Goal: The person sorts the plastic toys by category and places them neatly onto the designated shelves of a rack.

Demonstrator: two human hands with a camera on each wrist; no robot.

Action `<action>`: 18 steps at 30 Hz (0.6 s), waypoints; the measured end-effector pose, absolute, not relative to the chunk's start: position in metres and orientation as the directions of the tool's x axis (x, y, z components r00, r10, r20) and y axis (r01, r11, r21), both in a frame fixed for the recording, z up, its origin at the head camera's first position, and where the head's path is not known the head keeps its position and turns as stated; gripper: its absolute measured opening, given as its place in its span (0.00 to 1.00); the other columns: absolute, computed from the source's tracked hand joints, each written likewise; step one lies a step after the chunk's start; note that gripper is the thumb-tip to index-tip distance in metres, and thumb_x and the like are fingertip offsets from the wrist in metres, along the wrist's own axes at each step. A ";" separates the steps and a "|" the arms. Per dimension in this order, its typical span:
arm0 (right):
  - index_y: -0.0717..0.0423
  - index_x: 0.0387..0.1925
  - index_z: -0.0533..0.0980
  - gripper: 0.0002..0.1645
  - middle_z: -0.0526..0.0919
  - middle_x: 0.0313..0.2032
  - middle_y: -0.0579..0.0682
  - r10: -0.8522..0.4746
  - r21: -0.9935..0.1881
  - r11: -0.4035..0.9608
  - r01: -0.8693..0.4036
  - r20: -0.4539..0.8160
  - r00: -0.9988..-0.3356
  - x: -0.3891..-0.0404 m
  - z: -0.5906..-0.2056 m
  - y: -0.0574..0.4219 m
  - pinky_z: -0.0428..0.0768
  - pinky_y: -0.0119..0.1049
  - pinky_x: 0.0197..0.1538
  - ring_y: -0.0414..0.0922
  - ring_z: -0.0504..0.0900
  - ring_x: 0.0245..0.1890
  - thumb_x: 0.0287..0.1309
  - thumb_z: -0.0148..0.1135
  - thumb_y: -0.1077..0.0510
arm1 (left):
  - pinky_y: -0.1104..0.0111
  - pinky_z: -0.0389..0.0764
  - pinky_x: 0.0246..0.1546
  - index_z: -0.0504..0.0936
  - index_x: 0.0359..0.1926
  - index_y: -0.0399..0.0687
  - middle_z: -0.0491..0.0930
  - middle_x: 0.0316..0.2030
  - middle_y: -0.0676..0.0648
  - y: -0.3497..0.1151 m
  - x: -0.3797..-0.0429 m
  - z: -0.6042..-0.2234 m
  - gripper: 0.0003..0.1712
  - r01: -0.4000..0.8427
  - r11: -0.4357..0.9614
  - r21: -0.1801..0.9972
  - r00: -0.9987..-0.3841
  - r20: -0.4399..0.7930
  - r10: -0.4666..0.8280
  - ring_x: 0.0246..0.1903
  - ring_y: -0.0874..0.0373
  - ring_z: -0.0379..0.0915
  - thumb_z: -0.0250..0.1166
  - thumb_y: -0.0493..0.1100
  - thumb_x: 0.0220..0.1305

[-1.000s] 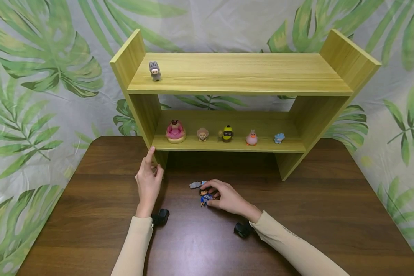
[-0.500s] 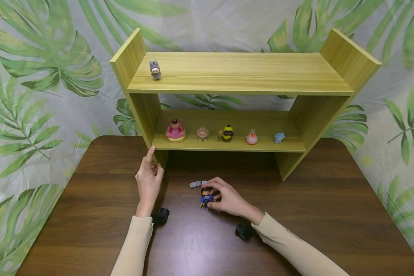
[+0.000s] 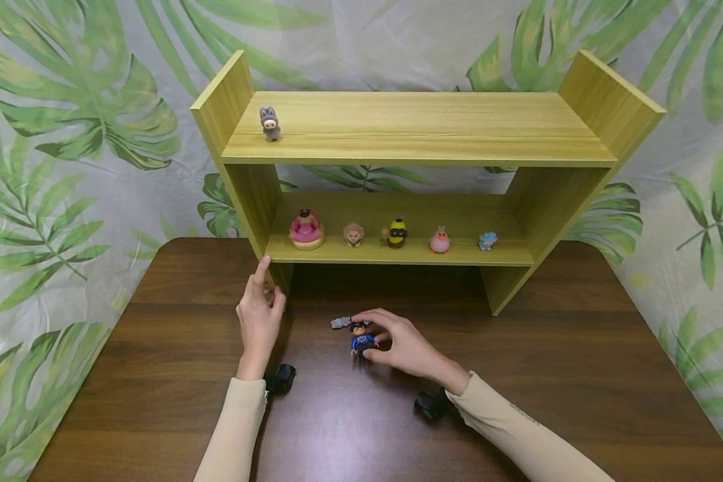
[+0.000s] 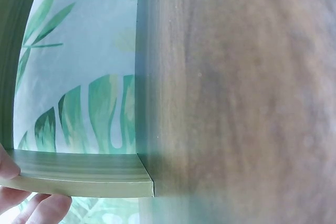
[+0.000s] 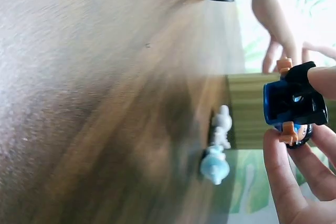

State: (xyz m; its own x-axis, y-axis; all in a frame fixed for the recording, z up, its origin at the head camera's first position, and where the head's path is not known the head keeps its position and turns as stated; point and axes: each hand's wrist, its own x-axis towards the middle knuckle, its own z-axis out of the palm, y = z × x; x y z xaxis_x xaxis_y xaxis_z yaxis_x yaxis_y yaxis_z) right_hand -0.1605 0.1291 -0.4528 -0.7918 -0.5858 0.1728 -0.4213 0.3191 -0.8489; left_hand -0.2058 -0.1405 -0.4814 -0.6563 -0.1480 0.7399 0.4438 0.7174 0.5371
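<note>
A small toy figure (image 3: 362,344) with black hair, a blue top and black legs is pinched between the thumb and fingers of my right hand (image 3: 401,341). In the right wrist view the figure's hollow underside (image 5: 295,103) shows, above the table surface. My left hand (image 3: 260,321) holds the left side panel (image 4: 84,170) of the wooden shelf (image 3: 422,127), thumb on one face and fingers on the other. Behind the held figure, a grey figurine (image 3: 340,323) lies on the table; a light blue figurine (image 5: 215,166) lies beside it, mostly hidden in the head view.
A grey rabbit-eared figurine (image 3: 270,124) stands on the shelf's top board. Along the middle board sit a pink bear (image 3: 306,231), a tan figurine (image 3: 353,234), a yellow one (image 3: 397,233), a pink duck (image 3: 439,241) and a blue-hatted one (image 3: 487,241).
The toy figure has come up from lying back to more upright in my right hand, which has shifted slightly to the right. My left hand stays on the shelf panel.
</note>
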 end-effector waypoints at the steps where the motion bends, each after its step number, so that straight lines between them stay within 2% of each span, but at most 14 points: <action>1: 0.62 0.60 0.71 0.32 0.73 0.56 0.53 -0.585 -0.849 0.318 -0.423 0.175 -0.792 -0.160 -0.451 0.129 0.79 0.36 0.45 0.50 0.76 0.50 0.51 0.68 0.68 | 0.57 0.70 0.22 0.60 0.68 0.66 0.70 0.30 0.40 -0.141 -0.206 -0.481 0.45 0.444 0.717 0.537 -0.657 0.740 -0.147 0.23 0.50 0.72 0.59 0.24 0.56; 8: 0.59 0.62 0.69 0.34 0.72 0.58 0.52 -0.581 -0.850 0.316 -0.422 0.178 -0.794 -0.157 -0.438 0.133 0.78 0.36 0.48 0.50 0.77 0.50 0.52 0.67 0.68 | 0.58 0.69 0.22 0.60 0.68 0.66 0.69 0.29 0.40 -0.140 -0.205 -0.481 0.44 0.445 0.716 0.537 -0.656 0.740 -0.147 0.23 0.50 0.71 0.59 0.24 0.56; 15: 0.61 0.60 0.71 0.33 0.73 0.58 0.52 -0.571 -0.827 0.286 -0.485 0.259 -0.779 -0.157 -0.426 0.138 0.78 0.36 0.46 0.47 0.78 0.48 0.51 0.69 0.68 | 0.58 0.71 0.22 0.60 0.69 0.66 0.69 0.30 0.40 -0.140 -0.205 -0.481 0.45 0.443 0.715 0.541 -0.658 0.738 -0.151 0.23 0.50 0.72 0.59 0.24 0.56; 18: 0.63 0.59 0.71 0.33 0.73 0.57 0.55 -0.564 -0.820 0.277 -0.501 0.283 -0.775 -0.156 -0.420 0.138 0.79 0.39 0.46 0.49 0.78 0.47 0.50 0.69 0.70 | 0.58 0.71 0.22 0.60 0.69 0.66 0.70 0.30 0.40 -0.140 -0.205 -0.480 0.45 0.442 0.716 0.540 -0.658 0.738 -0.150 0.23 0.50 0.73 0.59 0.24 0.56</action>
State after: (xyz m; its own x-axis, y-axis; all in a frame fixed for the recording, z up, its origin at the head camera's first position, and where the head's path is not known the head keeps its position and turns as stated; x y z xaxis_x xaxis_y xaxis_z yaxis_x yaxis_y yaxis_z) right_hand -0.1557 0.1382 -0.4196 -0.7755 -0.5642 0.2833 -0.5013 0.2774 -0.8196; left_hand -0.2048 -0.1401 -0.4805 -0.6584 -0.1501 0.7375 0.4419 0.7161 0.5403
